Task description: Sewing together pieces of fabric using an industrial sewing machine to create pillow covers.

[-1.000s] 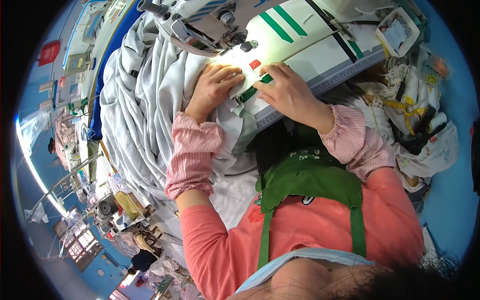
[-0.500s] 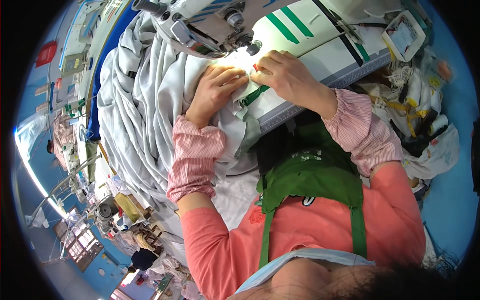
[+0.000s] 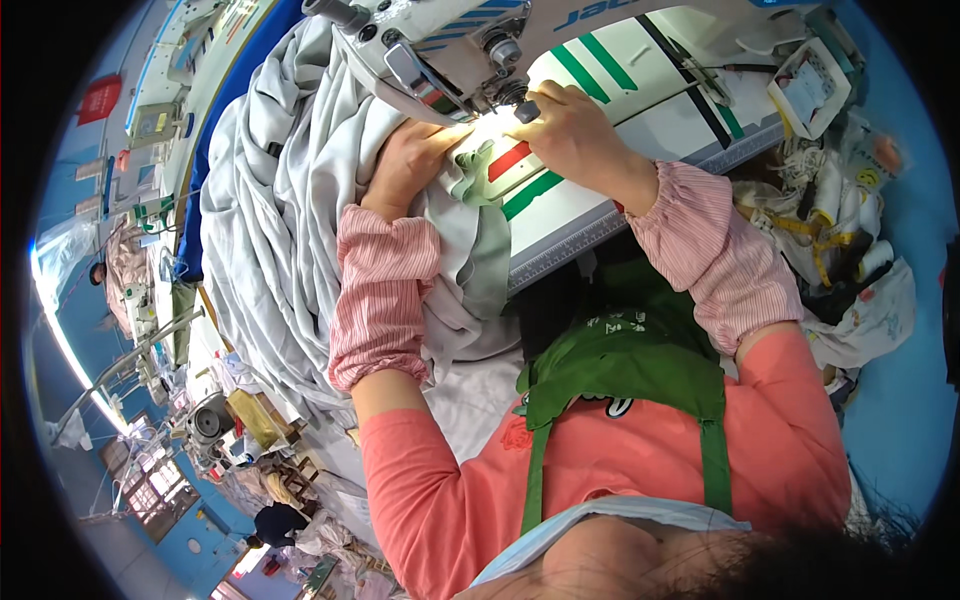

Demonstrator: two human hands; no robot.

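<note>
A large piece of light grey fabric [image 3: 290, 190] lies in deep folds left of the sewing machine [image 3: 450, 50], its loose edge hanging over the table's front. My left hand [image 3: 405, 165] rests on this fabric, fingers closed on it, one finger pointing toward the brightly lit needle area. Across from it, my right hand [image 3: 585, 135] is closed close beside the presser foot, its fingertips partly behind a black knob [image 3: 527, 112]. Glare hides whatever lies between them. Between the hands, a red strip [image 3: 508, 160] shows on the white machine bed.
Green strips [image 3: 580, 75] mark the bed, and a ruler [image 3: 570, 245] runs along its front edge. At the right stand a white tray [image 3: 810, 85] and several thread spools [image 3: 828, 190] among cloth scraps. Other machines [image 3: 155, 125] line the left side.
My hands have drawn apart, the right one moving up and rightward beside the needle. The red strip between them is now uncovered. The whole view has shifted slightly.
</note>
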